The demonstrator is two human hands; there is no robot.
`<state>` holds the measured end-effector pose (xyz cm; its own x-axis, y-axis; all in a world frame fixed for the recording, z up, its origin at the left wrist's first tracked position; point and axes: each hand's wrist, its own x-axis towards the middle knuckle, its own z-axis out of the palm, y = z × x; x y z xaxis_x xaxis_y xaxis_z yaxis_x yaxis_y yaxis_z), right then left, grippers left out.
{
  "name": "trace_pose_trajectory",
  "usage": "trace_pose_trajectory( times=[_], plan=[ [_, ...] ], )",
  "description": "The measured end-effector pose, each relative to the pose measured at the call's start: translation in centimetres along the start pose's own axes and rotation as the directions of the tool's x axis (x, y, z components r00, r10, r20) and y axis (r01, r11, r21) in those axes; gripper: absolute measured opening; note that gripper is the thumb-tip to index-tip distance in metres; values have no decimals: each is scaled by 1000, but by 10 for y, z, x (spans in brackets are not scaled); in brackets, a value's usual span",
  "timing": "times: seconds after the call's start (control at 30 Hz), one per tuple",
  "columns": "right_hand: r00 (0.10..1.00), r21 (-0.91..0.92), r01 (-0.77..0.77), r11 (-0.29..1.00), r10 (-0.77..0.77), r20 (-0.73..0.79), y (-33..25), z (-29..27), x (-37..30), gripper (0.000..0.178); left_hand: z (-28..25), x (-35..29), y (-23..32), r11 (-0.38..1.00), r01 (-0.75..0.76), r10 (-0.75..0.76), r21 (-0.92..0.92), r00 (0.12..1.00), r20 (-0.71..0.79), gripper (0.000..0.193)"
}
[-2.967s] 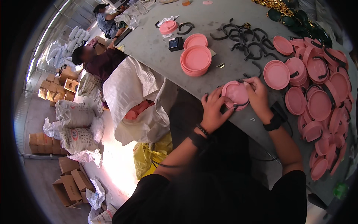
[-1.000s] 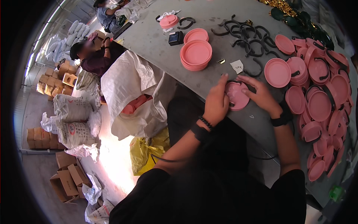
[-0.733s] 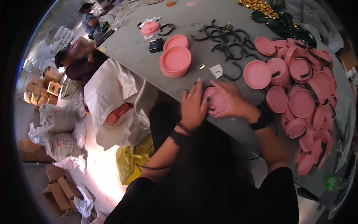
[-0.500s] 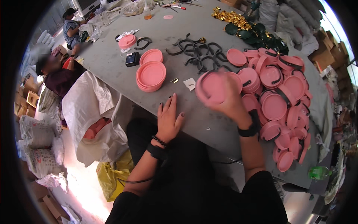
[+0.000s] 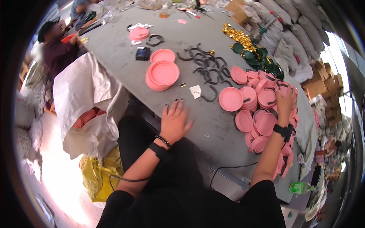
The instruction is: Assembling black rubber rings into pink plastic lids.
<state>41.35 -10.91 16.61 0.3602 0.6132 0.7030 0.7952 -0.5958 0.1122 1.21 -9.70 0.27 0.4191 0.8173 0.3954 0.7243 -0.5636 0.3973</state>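
Right hand (image 5: pixel 286 102) at the far right of the heaped pink lids (image 5: pixel 265 124), grip unclear; left hand (image 5: pixel 175 123) empty, outspread, well left, by the near edge of the surface (image 5: pixel 201 125).

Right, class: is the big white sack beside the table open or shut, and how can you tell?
Open: the white sack gapes between its folds, and pink pieces show inside it.
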Motion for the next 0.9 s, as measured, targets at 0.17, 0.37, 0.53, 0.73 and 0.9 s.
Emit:
trace_pose_trajectory(
  times=[0.17, 0.37, 0.53, 0.73, 0.9],
  plan=[
    [828, 782, -254, 569, -289, 480, -102, 0, -40, 44, 0, -4, -2, 999, -12, 11, -35, 999, -32, 49],
    [818, 841, 222, 493, -563, 113, -202, 58, -123, 31, 7, 3, 5, 999, -45, 43, -29, 997, -64, 48],
    [892, 882, 67, 466, -424, 156, -217, 88, -134, 23, 7, 11, 4, 998, -50, 47, -35, 996, -75, 49],
    [922, 644, 189, 742, -359, 143, -234, 45, -146, 28, -13, -5, -10, 993, -15, 5, -117, 996, -90, 53],
    [872, 828, -68, 556, -370, 320, -167, 119, -135, 26, 1, -16, -11, 937, -165, 140, -308, 985, -101, 26]
  ],
)
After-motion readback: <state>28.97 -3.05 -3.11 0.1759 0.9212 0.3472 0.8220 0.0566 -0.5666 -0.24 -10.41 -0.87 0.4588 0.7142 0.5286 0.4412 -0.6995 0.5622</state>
